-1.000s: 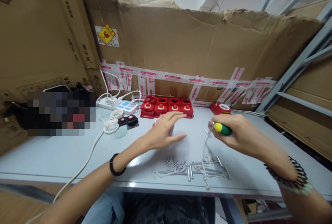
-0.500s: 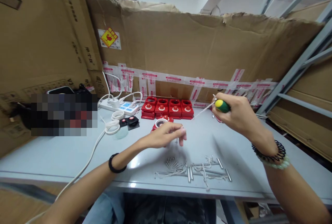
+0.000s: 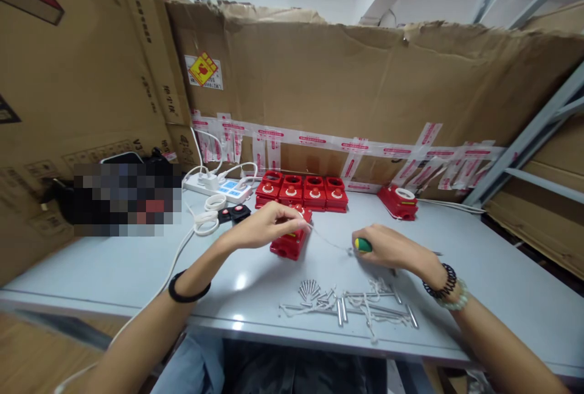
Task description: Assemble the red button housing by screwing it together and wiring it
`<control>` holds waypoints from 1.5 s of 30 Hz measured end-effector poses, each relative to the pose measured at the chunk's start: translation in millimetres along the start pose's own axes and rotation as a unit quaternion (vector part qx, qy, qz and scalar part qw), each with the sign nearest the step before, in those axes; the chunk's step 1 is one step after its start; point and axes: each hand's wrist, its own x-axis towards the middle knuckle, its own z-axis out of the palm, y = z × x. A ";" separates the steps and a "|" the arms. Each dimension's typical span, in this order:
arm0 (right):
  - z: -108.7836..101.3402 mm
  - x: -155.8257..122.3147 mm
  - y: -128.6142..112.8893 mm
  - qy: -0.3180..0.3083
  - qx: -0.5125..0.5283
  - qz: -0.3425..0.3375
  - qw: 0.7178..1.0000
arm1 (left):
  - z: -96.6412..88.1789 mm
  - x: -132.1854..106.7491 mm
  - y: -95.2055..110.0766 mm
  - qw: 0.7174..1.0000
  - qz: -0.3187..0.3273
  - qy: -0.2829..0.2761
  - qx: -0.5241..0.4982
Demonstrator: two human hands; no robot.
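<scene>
My right hand (image 3: 387,247) is closed around a screwdriver (image 3: 364,245) with a green and yellow handle; its thin tip pokes out past the far side of the hand. A thin white string (image 3: 326,238) runs from beside the right fingers to my left hand (image 3: 269,224). There my left thumb and fingertips pinch together at the string's end, just over a red box (image 3: 287,247) on the table. Part of that box is hidden under the left hand. Several small screws (image 3: 309,289) and metal rods with string (image 3: 342,310) lie nearer me.
Several red boxes with round buttons (image 3: 292,192) stand in a row at the back. Another red box with a white ring (image 3: 398,202) is at back right. A power strip (image 3: 219,186), coiled white cable (image 3: 206,222) and black parts (image 3: 237,213) lie left, before a cardboard wall (image 3: 296,78).
My right hand has come down and nearer to the table with the screwdriver, uncovering the red box at back right. My left hand has shifted left, and the string now spans both hands.
</scene>
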 end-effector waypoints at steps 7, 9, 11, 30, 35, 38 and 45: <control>-17.6 7.1 -30.5 0.194 0.178 -0.056 0.963 | 14.8 -1.8 -0.1 0.996 0.034 -0.067 0.056; -23.7 5.2 -40.2 0.268 0.241 -0.047 0.931 | 15.6 -2.6 0.4 0.995 0.037 -0.082 0.040; -27.6 1.3 -45.1 0.338 0.281 -0.029 0.898 | 16.3 -2.8 0.7 0.996 0.034 -0.083 0.012; -17.7 6.5 -27.4 0.445 0.647 0.052 0.617 | 23.7 10.8 -20.4 0.959 -0.049 0.078 -0.267; -14.6 7.6 -26.3 0.436 0.663 0.051 0.607 | 24.1 9.4 -17.7 0.958 -0.048 0.070 -0.272; -13.9 9.4 -26.1 0.437 0.670 0.048 0.598 | 24.5 8.6 -19.0 0.959 -0.044 0.070 -0.271; -15.8 10.1 -27.4 0.459 0.683 0.049 0.566 | 27.6 9.8 -21.1 0.961 -0.030 0.083 -0.264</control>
